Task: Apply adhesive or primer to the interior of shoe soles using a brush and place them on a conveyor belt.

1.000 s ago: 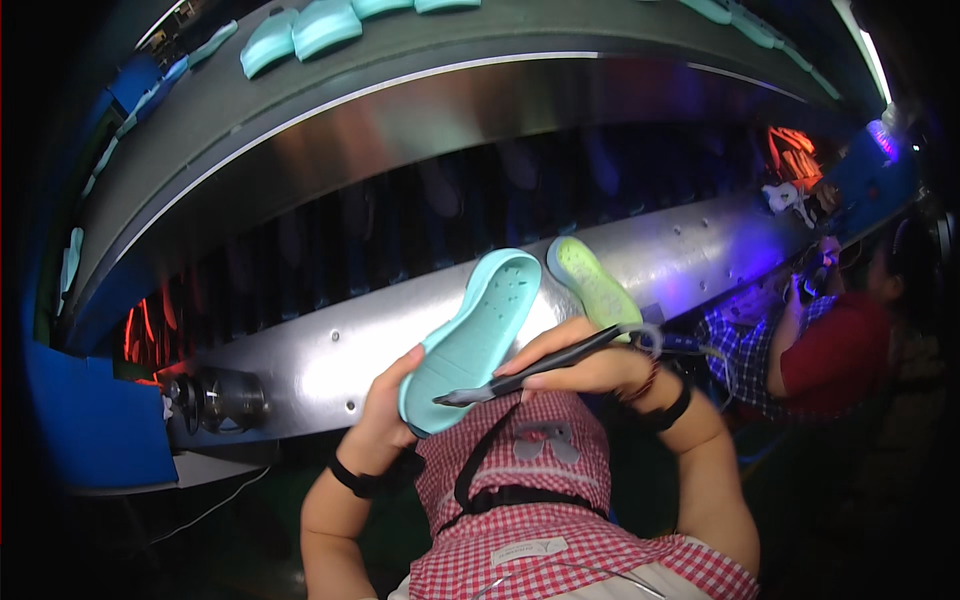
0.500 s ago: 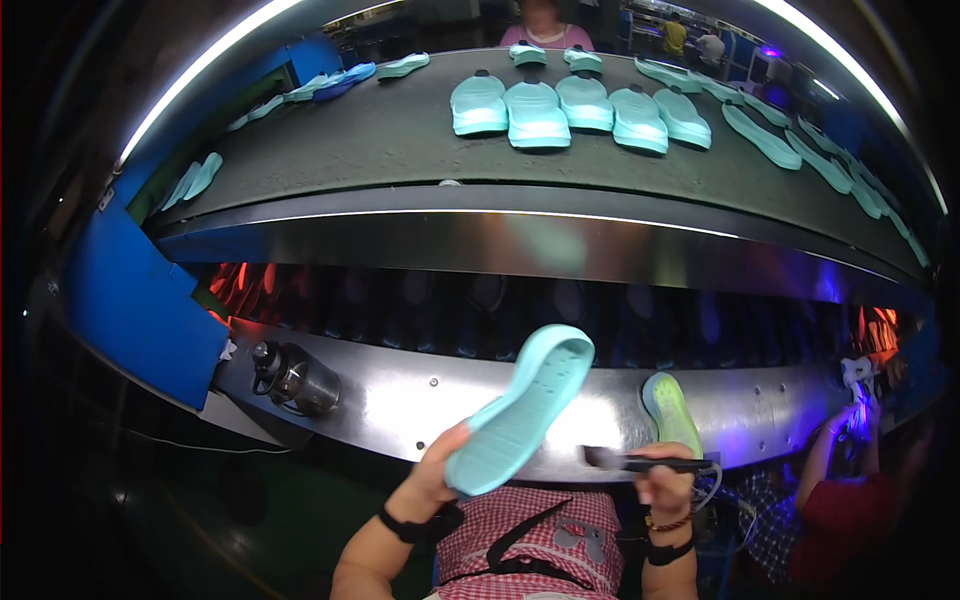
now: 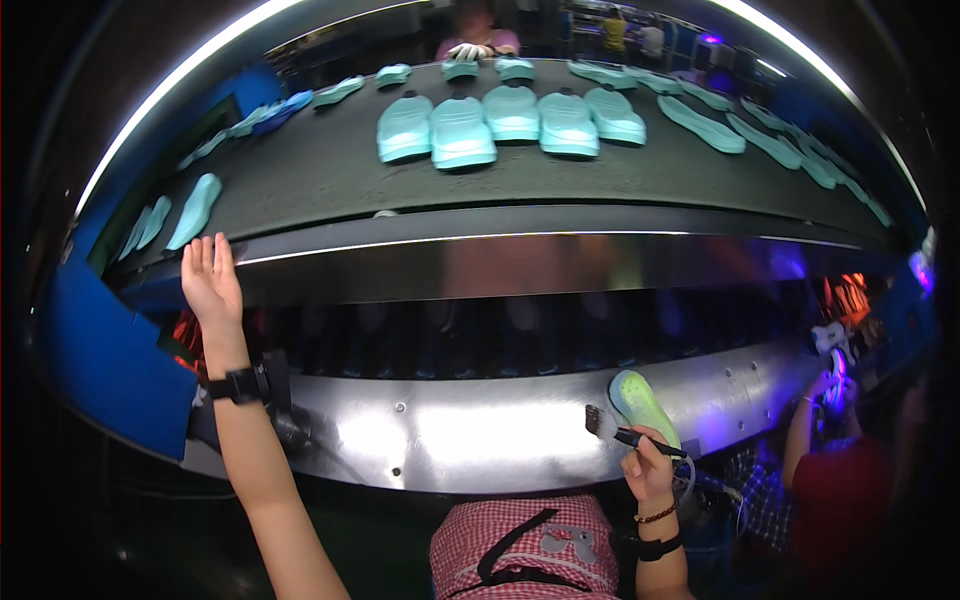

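Note:
My left hand (image 3: 212, 285) reaches far to the left, with its fingers stretched out at the near edge of the conveyor belt. Just beyond the fingertips a turquoise shoe sole (image 3: 195, 212) lies on the belt; whether they still touch it I cannot tell. In my right hand (image 3: 650, 468) is a brush (image 3: 648, 441) with dark bristles and a black handle, from which a thin tube runs. The bristles point left over the metal ledge. Behind the brush, a yellow-green sole (image 3: 638, 400) rests on the ledge, partly covered by my right hand.
Several turquoise soles (image 3: 463, 133) stand in the belt's middle (image 3: 320, 170), others along both sides. A dark bottle (image 3: 288, 425) on the ledge (image 3: 480, 430) is partly behind my left forearm. Co-workers are across the belt and at the right, where a red sleeve (image 3: 835, 490) shows.
My left hand has moved from the middle to the far left and let go of the turquoise sole, now on the belt. The right hand keeps the brush. The whole view has shifted somewhat.

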A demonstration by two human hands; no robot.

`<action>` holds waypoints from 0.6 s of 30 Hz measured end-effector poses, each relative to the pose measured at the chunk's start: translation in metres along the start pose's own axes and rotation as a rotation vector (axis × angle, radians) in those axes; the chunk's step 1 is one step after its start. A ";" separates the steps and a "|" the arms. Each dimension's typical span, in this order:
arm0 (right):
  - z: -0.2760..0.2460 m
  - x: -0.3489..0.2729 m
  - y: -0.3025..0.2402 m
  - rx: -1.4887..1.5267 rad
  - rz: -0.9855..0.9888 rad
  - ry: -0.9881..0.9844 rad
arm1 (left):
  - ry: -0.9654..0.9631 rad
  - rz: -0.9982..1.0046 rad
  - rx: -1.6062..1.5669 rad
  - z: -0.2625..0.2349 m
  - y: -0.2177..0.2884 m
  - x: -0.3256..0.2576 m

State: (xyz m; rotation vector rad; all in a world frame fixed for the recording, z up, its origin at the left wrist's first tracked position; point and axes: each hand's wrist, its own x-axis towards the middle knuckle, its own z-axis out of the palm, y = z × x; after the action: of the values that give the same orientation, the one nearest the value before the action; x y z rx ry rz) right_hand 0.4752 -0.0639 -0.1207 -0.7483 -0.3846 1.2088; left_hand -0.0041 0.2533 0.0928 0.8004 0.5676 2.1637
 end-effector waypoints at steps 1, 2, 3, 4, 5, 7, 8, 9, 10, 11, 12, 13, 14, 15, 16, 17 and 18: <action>-0.004 0.000 0.003 0.011 0.031 0.024 | -0.182 0.158 0.302 -0.020 -0.016 0.012; -0.007 0.000 0.002 -0.010 0.031 0.076 | -0.166 0.312 0.510 0.009 -0.034 -0.016; -0.011 0.001 0.004 -0.006 0.014 0.103 | -0.188 0.291 0.499 0.019 -0.036 -0.028; -0.015 -0.001 0.007 -0.011 0.029 0.097 | -0.408 0.525 0.990 0.023 -0.035 -0.039; -0.017 0.000 0.007 -0.020 0.037 0.094 | -0.634 0.768 1.463 0.030 -0.044 -0.048; -0.011 0.000 0.006 -0.007 0.031 0.097 | -0.531 1.039 1.402 0.043 -0.055 -0.066; -0.006 0.000 0.005 0.002 0.033 0.100 | -0.458 1.044 1.377 0.041 -0.059 -0.061; -0.001 0.003 0.004 0.008 0.033 0.098 | -0.380 1.050 1.352 0.039 -0.064 -0.056; 0.003 0.007 0.003 0.009 0.026 0.089 | -0.343 1.133 1.347 0.038 -0.065 -0.053; 0.007 0.009 0.004 0.012 0.022 0.082 | -0.339 1.165 1.351 0.037 -0.065 -0.050; 0.011 0.011 0.002 0.004 0.010 0.059 | -0.325 1.160 1.333 0.036 -0.067 -0.049; 0.010 0.011 -0.001 0.003 0.001 0.072 | -0.310 1.157 1.317 0.036 -0.069 -0.051; 0.012 0.011 -0.002 -0.023 0.008 0.063 | -0.316 1.153 1.310 0.037 -0.071 -0.052; 0.013 0.011 -0.001 -0.048 0.018 0.052 | -0.295 1.165 1.329 0.038 -0.071 -0.054; 0.011 0.009 0.002 -0.061 0.019 0.073 | -0.273 1.179 1.351 0.039 -0.071 -0.055; 0.009 0.007 0.002 -0.065 0.021 0.070 | -0.268 1.177 1.354 0.039 -0.071 -0.056; 0.009 0.006 0.003 -0.043 0.021 0.086 | -0.268 1.188 1.347 0.040 -0.071 -0.056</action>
State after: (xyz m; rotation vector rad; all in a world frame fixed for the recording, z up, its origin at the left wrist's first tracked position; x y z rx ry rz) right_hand 0.4696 -0.0551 -0.1175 -0.8405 -0.3337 1.1867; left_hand 0.0882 0.2600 0.0578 2.5978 1.7751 2.2780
